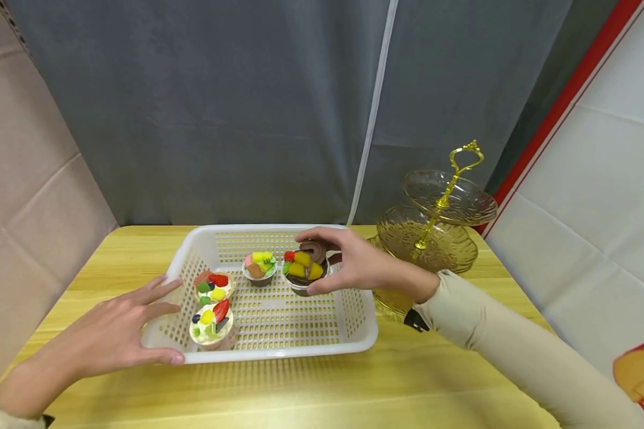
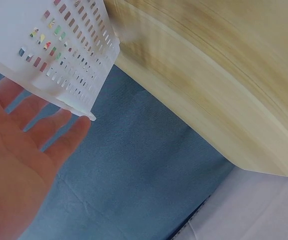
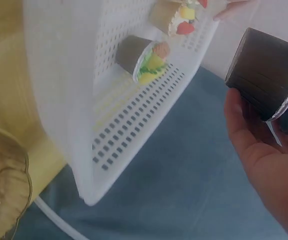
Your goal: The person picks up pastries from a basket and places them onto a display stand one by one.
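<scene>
My right hand grips a chocolate cupcake topped with yellow fruit chunks, a red piece and a brown swirl. In the right wrist view its dark cup is raised above the basket floor, thumb and fingers round it. The left hand rests at the left end of the white plastic basket, fingers spread and fairly straight along the rim. Inside the basket stand a small fruit-topped cupcake at the back and two cream-topped ones, a rear cupcake and a front cupcake, at the left.
Right of the basket stands a tiered serving stand with amber glass plates and a gold handle, partly behind my right forearm. The wooden table meets a grey curtain at the back. Pale panels flank both sides.
</scene>
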Demonstrator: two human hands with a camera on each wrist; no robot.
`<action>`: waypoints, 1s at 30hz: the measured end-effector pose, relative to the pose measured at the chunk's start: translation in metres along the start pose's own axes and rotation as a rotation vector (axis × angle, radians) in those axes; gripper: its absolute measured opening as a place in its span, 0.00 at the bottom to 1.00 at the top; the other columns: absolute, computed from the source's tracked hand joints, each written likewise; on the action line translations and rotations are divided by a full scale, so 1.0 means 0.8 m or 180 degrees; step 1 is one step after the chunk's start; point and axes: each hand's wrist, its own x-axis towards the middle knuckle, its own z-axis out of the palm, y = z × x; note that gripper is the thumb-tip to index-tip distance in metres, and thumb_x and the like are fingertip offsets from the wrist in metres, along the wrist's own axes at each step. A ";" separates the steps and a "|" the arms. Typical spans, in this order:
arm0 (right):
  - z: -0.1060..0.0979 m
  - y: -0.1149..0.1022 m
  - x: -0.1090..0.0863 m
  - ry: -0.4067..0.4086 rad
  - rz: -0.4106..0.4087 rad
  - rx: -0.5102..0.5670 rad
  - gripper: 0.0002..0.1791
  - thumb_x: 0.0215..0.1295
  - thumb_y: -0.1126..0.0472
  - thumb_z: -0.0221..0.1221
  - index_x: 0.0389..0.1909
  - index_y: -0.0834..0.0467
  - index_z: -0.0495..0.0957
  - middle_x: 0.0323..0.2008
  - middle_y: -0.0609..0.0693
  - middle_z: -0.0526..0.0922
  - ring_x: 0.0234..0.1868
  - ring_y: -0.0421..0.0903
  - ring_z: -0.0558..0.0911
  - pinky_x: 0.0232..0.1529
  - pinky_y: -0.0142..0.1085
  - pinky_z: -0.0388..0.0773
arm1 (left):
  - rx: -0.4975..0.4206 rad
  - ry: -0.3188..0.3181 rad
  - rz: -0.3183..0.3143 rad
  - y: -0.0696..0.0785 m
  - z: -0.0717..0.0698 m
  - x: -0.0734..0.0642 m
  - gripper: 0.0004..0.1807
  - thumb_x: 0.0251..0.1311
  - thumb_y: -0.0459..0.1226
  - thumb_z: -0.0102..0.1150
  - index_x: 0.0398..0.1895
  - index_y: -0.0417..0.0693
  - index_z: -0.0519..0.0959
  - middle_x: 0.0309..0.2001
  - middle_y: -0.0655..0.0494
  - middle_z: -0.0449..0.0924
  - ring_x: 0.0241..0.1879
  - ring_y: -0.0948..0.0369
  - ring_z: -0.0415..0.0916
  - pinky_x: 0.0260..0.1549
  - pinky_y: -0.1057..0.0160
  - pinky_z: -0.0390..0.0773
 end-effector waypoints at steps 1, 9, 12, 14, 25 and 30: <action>-0.004 -0.001 -0.004 0.0014 0.0025 0.0013 0.41 0.47 0.62 0.77 0.65 0.58 0.72 0.58 0.52 0.79 0.51 0.44 0.81 0.48 0.42 0.80 | 0.0001 0.0002 0.0000 0.000 0.000 0.000 0.43 0.36 0.72 0.68 0.48 0.50 0.86 0.68 0.48 0.70 0.63 0.38 0.69 0.38 0.39 0.78; -0.038 -0.007 -0.037 0.0267 0.0197 0.0015 0.41 0.48 0.62 0.77 0.65 0.57 0.71 0.56 0.51 0.79 0.52 0.47 0.81 0.49 0.40 0.80 | -0.0002 0.0003 0.0006 0.000 0.002 0.002 0.43 0.36 0.72 0.68 0.48 0.50 0.86 0.68 0.48 0.70 0.63 0.38 0.69 0.38 0.39 0.78; -0.053 -0.010 -0.051 0.0392 0.0297 -0.0007 0.41 0.49 0.62 0.77 0.66 0.55 0.71 0.56 0.50 0.79 0.51 0.47 0.81 0.50 0.39 0.80 | 0.0000 0.0016 0.0014 0.000 0.002 0.002 0.43 0.36 0.72 0.68 0.48 0.50 0.86 0.68 0.48 0.70 0.63 0.38 0.69 0.38 0.39 0.78; -0.064 -0.011 -0.060 0.0463 0.0343 -0.0031 0.41 0.49 0.62 0.77 0.66 0.55 0.72 0.55 0.50 0.80 0.50 0.48 0.82 0.49 0.39 0.80 | 0.0000 0.0027 0.0021 0.000 0.001 0.002 0.43 0.36 0.72 0.68 0.48 0.50 0.86 0.68 0.49 0.70 0.64 0.38 0.69 0.38 0.40 0.78; -0.123 -0.022 -0.109 0.0998 0.0307 -0.0542 0.38 0.51 0.68 0.74 0.66 0.58 0.72 0.51 0.52 0.80 0.45 0.44 0.83 0.48 0.30 0.79 | -0.0014 0.0064 0.0045 0.000 0.002 0.002 0.43 0.36 0.72 0.68 0.47 0.50 0.86 0.68 0.49 0.70 0.64 0.38 0.69 0.37 0.40 0.78; -0.145 -0.025 -0.130 0.1281 0.0345 -0.0644 0.37 0.52 0.72 0.72 0.66 0.60 0.72 0.48 0.51 0.81 0.42 0.42 0.83 0.42 0.28 0.80 | -0.0015 0.0047 0.0034 -0.001 0.002 0.002 0.43 0.36 0.72 0.68 0.47 0.50 0.86 0.68 0.49 0.70 0.63 0.38 0.69 0.37 0.39 0.78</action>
